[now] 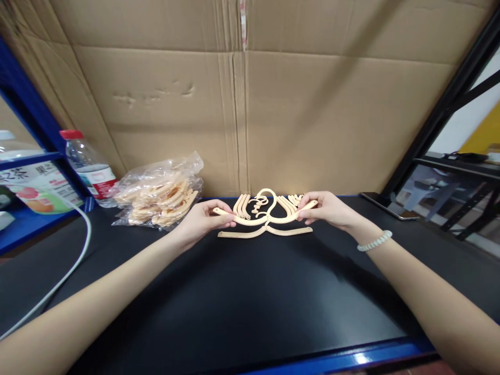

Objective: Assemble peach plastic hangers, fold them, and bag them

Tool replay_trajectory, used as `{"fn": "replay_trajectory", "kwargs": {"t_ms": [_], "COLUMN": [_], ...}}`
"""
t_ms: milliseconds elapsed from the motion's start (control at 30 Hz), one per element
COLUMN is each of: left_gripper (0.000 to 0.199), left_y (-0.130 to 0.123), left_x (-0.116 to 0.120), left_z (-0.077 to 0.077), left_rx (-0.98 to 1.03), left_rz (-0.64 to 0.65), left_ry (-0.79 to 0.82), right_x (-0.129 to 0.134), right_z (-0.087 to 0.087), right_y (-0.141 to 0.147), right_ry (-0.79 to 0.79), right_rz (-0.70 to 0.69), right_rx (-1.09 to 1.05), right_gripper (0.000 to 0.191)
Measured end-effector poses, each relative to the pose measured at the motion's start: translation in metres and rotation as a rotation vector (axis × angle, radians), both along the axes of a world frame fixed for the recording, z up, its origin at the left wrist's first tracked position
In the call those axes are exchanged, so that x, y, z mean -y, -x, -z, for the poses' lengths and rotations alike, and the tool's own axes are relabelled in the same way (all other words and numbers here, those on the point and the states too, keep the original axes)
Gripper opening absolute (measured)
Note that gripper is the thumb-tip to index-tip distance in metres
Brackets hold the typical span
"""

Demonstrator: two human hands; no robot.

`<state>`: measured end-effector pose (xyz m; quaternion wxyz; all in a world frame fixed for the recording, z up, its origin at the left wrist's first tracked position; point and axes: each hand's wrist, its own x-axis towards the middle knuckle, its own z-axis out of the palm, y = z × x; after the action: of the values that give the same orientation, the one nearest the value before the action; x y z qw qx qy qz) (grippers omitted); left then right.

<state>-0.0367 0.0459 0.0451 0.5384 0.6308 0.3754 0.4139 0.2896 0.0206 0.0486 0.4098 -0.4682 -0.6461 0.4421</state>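
Between my two hands I hold a pale, cream-coloured clothes hanger by its arms, its hook pointing away from me. My left hand pinches the left arm near its end, and my right hand pinches the right arm. Just nearer to me, a second hanger lies on the table, its hook hidden or overlapped by the held one. Behind them, hanger arm pieces lie in a left row and a right row, with several small hooks in the middle.
A clear plastic bag full of hanger pieces lies at the left, beside a red-capped bottle. A white cable crosses the left side of the black table. A dark flat device lies at the right; cardboard stands behind.
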Motion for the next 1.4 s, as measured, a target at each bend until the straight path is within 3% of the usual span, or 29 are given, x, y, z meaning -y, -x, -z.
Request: {"fn": "replay_trajectory", "kwargs": {"t_ms": [200,333,567,933,1400], "left_gripper": [0.016,0.014,0.015,0.014,0.017], "left_y": [0.011,0.013,0.015,0.014,0.013], "left_x": [-0.005,-0.005,-0.006,-0.002,-0.002], "left_z": [-0.003,0.000,0.005,0.004,0.008], "left_rx": [-0.522,-0.722,-0.879,-0.918,-0.963], "left_rz": [0.160,0.279,0.235,0.259,0.266], "left_ry": [-0.542,-0.677,-0.933,-1.069,-1.136], "right_x": [0.000,-0.001,0.001,-0.006,-0.003], "right_z": [-0.005,-0.003,-0.001,0.006,0.003], "right_y": [-0.007,-0.007,-0.005,-0.010,-0.008], "right_ry": [-0.143,-0.222,-0.212,-0.323,-0.281], "right_rz": [-0.180,-0.207,-0.216,-0.220,-0.221], "right_rx": [0.341,0.534,0.652,0.811,0.862], "right_gripper": [0.021,0.020,0.009,0.006,0.006]}}
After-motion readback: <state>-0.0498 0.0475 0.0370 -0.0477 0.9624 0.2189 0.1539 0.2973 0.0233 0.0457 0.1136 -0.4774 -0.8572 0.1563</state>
